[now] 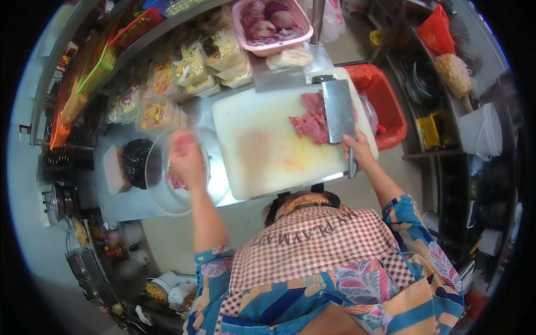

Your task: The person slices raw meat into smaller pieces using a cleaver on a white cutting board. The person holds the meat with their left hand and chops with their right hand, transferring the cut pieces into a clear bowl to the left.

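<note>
My right hand (359, 146) grips the handle of a cleaver (339, 113), whose broad blade lies flat over the right end of some raw red meat (312, 119). The meat rests on a white cutting board (259, 109) that has a reddish-brown patch and yellowish stains. Over a clear round bowl (157, 199) left of the board is my left hand (185, 161), blurred by motion. Pieces of raw meat (176, 181) show in the bowl beside that hand. Blur hides whether its fingers hold any meat.
Behind the board stand stacked clear food containers (161, 115) and a pink basket of purple onions (272, 25). A black plastic bag (137, 163) sits left of the bowl. A red-lined bin (389, 109) adjoins the board's right side. Shelves (423, 155) line the right.
</note>
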A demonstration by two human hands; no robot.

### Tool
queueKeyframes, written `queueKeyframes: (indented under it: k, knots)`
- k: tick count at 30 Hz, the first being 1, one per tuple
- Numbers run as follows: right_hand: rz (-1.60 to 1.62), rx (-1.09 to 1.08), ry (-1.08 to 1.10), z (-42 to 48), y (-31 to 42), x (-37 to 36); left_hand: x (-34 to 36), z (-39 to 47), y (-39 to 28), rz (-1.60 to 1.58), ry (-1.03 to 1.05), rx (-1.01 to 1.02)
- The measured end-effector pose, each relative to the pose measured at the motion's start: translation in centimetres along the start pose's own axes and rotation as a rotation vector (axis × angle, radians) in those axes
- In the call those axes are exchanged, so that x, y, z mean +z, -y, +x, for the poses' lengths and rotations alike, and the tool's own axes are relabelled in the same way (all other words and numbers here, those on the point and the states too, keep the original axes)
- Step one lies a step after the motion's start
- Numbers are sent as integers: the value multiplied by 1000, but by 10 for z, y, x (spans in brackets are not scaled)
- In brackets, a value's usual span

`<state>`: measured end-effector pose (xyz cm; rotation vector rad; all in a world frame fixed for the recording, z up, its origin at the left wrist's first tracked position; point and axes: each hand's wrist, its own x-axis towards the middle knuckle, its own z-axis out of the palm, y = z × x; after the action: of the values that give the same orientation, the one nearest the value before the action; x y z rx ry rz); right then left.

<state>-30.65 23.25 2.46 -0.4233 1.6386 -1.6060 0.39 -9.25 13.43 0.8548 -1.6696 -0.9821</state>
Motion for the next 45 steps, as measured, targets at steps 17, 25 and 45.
queueKeyframes:
  k: [17, 25, 45]
  knots:
    - [123, -15, -18, 3, 1, -1, 204, -64, 53, 448, 856, 380]
    - [129, -8, -20, 3, 0, 1, 146, -44, 28, -352, 748, -700]
    - [-494, 35, 191, -51, 18, 53, 77, -114, 40, 387, 604, 287]
